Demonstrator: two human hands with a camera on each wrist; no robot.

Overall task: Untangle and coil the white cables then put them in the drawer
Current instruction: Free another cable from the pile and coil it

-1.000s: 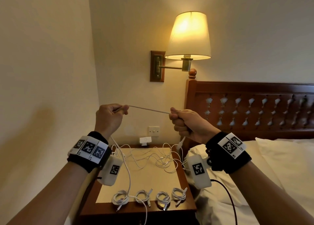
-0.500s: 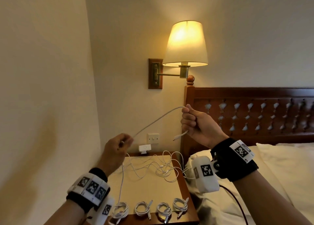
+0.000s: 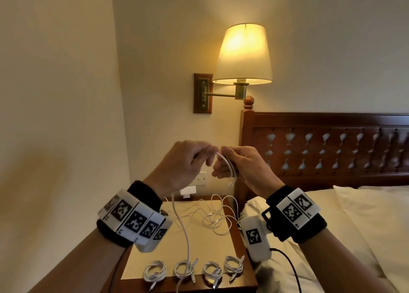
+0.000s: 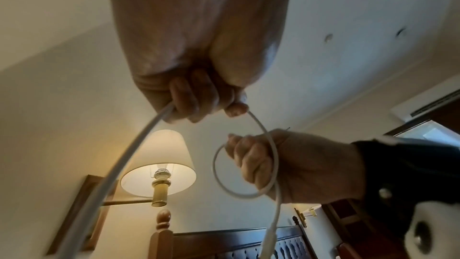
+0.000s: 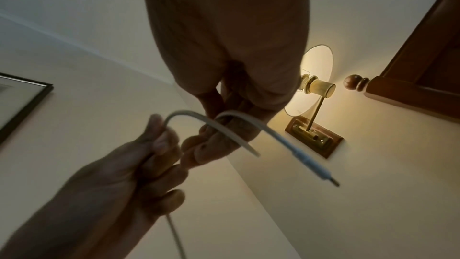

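Observation:
Both hands are raised above the nightstand and hold one white cable (image 3: 229, 166). My left hand (image 3: 205, 156) pinches the cable; from it the long free length (image 3: 187, 237) hangs down to the tabletop. My right hand (image 3: 223, 167) grips a small loop (image 4: 245, 194) of the same cable, and the plug end (image 5: 311, 164) sticks out below. In the wrist views my left hand (image 4: 206, 109) and right hand (image 5: 214, 135) almost touch. A tangle of white cables (image 3: 212, 218) lies at the back of the nightstand. Several coiled cables (image 3: 155, 272) line its front edge. No drawer is in view.
The wooden nightstand (image 3: 152, 250) stands between the left wall and the bed (image 3: 354, 230). A lit wall lamp (image 3: 243, 53) hangs above it, beside the carved headboard (image 3: 332, 142). A wall socket (image 3: 200, 178) and a white adapter (image 3: 188, 192) sit behind the tangle.
My hands were apart with the cable stretched between them; they have come together. The left hand dipped, then rose to the right hand, and the stretch is now a small loop.

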